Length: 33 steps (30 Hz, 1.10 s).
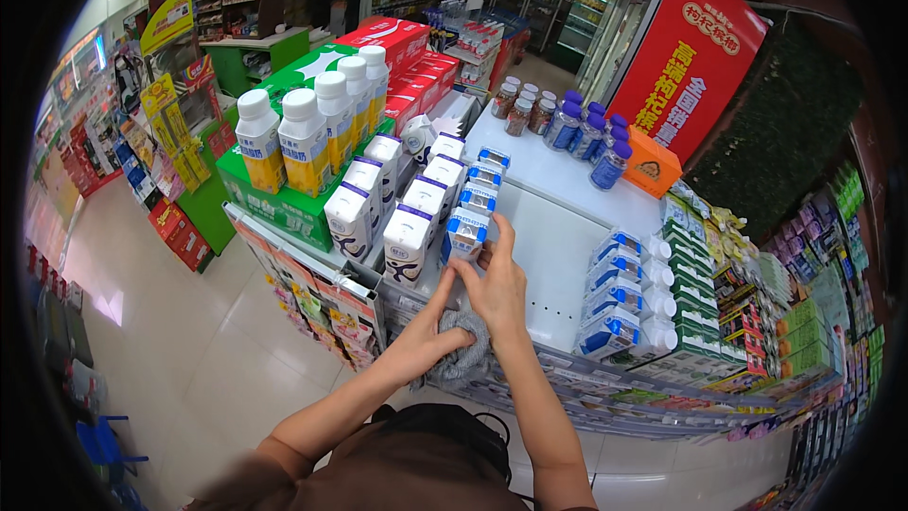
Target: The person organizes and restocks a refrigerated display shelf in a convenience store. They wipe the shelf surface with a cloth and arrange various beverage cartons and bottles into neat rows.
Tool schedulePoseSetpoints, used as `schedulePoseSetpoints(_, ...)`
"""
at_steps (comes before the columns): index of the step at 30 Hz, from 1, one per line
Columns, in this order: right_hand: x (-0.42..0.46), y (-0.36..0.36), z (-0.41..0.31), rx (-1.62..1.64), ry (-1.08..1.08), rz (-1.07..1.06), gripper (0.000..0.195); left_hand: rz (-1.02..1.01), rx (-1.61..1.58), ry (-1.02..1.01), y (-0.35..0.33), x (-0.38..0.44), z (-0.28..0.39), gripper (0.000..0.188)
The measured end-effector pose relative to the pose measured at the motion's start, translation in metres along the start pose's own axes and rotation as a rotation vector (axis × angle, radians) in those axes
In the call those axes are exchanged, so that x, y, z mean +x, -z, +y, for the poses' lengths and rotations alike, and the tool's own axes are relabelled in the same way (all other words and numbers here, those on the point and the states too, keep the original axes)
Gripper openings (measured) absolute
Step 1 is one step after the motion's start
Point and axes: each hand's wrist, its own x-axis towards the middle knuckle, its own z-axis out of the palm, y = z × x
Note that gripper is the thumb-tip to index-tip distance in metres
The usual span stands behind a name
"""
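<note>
My left hand (418, 348) holds a crumpled grey cloth (462, 362) under its thumb at the shelf's front edge. Its extended fingers reach the bottom of the front blue-and-white drink carton (466, 228). My right hand (502, 289) has its thumb at that carton's lower front and its index finger along the right side; the other fingers are partly hidden. Behind this carton, several matching cartons (478, 196) form a row. To the left stand rows of white cartons with purple tops (409, 231). A bare white shelf surface (543, 255) lies to the right.
Yellow-and-white yogurt bottles (305, 145) stand on a green box (277, 209) at the left. More blue-and-white cartons (608, 305) and white-capped bottles (660, 298) stand right. Purple-lidded jars (587, 138) and an orange box (645, 163) sit on the raised back level.
</note>
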Motion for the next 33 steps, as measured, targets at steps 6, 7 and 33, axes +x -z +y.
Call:
schedulePoseSetpoints(6, 0.013, -0.009, 0.011, 0.030, 0.014, 0.013, 0.083, 0.039, -0.029, 0.047, 0.007, 0.012, -0.001, 0.098)
schedulePoseSetpoints(7, 0.012, -0.007, 0.007, 0.019, 0.000, 0.002, 0.083, 0.033, -0.037, 0.058, 0.007, 0.011, 0.003, 0.097)
schedulePoseSetpoints(33, -0.110, 0.153, -0.007, -0.939, 0.043, 0.332, 0.063, -0.028, -0.095, 0.013, -0.067, 0.033, 0.030, 0.031)
